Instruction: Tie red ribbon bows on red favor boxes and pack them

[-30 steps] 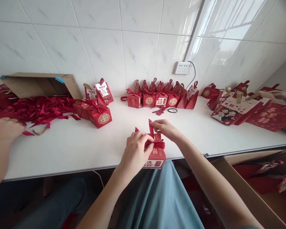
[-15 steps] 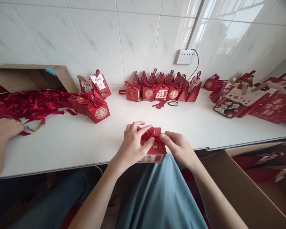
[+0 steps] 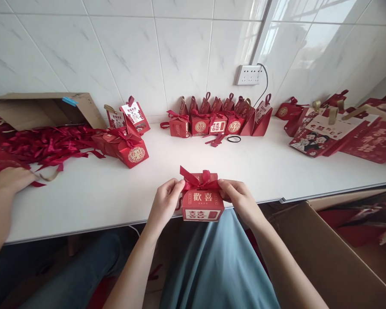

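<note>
A small red gift box [image 3: 202,202] with gold characters stands at the near edge of the white table [image 3: 116,189]. A red ribbon bow [image 3: 200,180] sits on its top. My left hand [image 3: 165,201] pinches the bow's left end and my right hand [image 3: 237,197] pinches its right end, with the fingers of both closed on the ribbon. The two hands flank the box.
A row of finished red boxes [image 3: 212,122] lines the tiled wall, with a black hair tie [image 3: 233,138] in front. Loose red ribbons [image 3: 45,143] and a cardboard box [image 3: 41,109] lie at left, where another person's hand [image 3: 9,180] rests. Red bags [image 3: 334,133] lie at right, an open carton [image 3: 337,253] below.
My hands went from working the ribbon over the box top to pulling the bow's ends outward. The bow is now formed and the box's front face shows.
</note>
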Demonstrator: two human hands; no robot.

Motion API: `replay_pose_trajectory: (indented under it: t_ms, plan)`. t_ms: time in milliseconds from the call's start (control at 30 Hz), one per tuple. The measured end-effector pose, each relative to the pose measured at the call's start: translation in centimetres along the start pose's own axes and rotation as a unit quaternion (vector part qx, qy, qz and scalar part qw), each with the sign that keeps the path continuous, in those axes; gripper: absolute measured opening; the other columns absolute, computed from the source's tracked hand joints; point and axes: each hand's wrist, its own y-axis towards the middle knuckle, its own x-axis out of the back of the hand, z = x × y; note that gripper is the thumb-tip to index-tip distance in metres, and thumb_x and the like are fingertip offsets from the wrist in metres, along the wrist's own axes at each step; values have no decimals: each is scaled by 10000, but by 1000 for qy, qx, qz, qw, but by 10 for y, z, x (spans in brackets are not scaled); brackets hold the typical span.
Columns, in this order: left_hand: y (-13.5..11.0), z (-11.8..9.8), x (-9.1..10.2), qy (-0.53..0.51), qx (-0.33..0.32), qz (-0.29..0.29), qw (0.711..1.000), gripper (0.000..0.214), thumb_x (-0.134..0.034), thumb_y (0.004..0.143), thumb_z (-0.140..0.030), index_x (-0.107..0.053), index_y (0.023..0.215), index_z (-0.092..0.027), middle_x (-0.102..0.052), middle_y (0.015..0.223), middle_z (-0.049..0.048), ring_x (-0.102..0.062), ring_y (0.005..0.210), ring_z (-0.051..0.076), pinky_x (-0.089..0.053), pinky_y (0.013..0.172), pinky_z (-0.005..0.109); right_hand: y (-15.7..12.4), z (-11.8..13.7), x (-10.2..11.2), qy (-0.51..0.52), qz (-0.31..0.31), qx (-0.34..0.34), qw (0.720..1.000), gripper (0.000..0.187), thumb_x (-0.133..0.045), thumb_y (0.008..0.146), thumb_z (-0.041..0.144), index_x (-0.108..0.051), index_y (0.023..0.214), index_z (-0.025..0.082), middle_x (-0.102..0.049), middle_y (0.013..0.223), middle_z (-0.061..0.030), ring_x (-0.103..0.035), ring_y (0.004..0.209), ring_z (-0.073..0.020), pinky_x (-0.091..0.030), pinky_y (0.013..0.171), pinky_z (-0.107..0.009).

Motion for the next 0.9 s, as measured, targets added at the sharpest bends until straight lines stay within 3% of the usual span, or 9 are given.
replay_pose_trajectory:
  t_ms: [267, 367, 433, 500, 567, 667, 767, 833, 900]
  plan:
    - [-3, 14, -13, -116, 15, -27, 993, 371, -521, 803, -417, -313, 588, -198, -306, 541, -59, -278, 480, 78, -241, 457, 215, 11, -18, 1, 143, 0, -43, 989, 392, -511, 754, 358, -231, 519, 217, -190, 555, 50, -171, 508, -101, -202, 476, -262]
    - [-2, 20, -10, -94, 18, -37, 995, 322, -522, 791, -442, -385, 629, -199, -399, 562, -54, -366, 490, 87, -304, 467, 212, 9, -16, 5, 59, -39, -33, 997, 381, -498, 788, 398, -286, 531, 213, -257, 547, 45, -237, 506, -105, -235, 487, -264]
    - [2, 24, -7, -80, -2, -63, 995, 263, -500, 796, -460, -489, 768, -199, -557, 755, -4, -536, 678, 131, -419, 579, 229, 0, -12, 7, -33, -105, 11, 994, 367, -491, 822, 470, -364, 595, 210, -341, 583, 33, -326, 549, -123, -301, 532, -267]
    - [6, 28, -5, -80, -24, -80, 993, 322, -471, 812, -489, -518, 962, -208, -589, 1047, 52, -568, 978, 180, -465, 759, 267, -11, -11, 7, -104, -140, 68, 982, 363, -563, 777, 555, -443, 753, 213, -435, 685, 12, -416, 637, -150, -381, 604, -282]
    - [9, 31, -4, -93, -27, -57, 994, 401, -440, 831, -526, -479, 1093, -225, -578, 1151, 66, -550, 1076, 193, -454, 849, 297, -21, -15, 7, -158, -105, 100, 977, 552, -696, 659, 578, -450, 997, 218, -516, 884, -38, -499, 776, -194, -450, 699, -326]
    - [5, 34, -3, -104, -26, -55, 993, 435, -403, 851, -553, -455, 1131, -224, -656, 902, 28, -621, 852, 173, -459, 796, 306, -23, -26, 13, -231, -48, 107, 966, 877, -774, 584, 549, -320, 1255, 214, -471, 1201, -152, -530, 1003, -279, -473, 831, -435]
    - [-5, 35, 4, -106, -33, -137, 984, 387, -352, 878, -525, -523, 986, -196, -498, 478, -66, -526, 494, 136, -444, 660, 291, -13, -34, 29, -251, -168, 121, 946, 734, -642, 718, 580, -328, 1255, 189, -460, 1222, -198, -543, 1045, -317, -456, 865, -524]
    - [-10, 34, 10, -105, -36, -174, 978, 363, -324, 894, -480, -540, 871, -188, -354, 363, -93, -423, 385, 123, -413, 585, 282, -8, -34, 39, -240, -263, 118, 927, 599, -561, 787, 573, -380, 1213, 193, -482, 1199, -191, -549, 1052, -318, -452, 875, -542]
    - [-13, 32, 14, -94, -48, -193, 976, 320, -342, 894, -434, -534, 813, -191, -349, 364, -85, -412, 392, 122, -385, 546, 269, -6, -31, 44, -212, -267, 106, 934, 495, -517, 832, 554, -425, 1180, 214, -498, 1213, -168, -540, 1090, -305, -455, 899, -524]
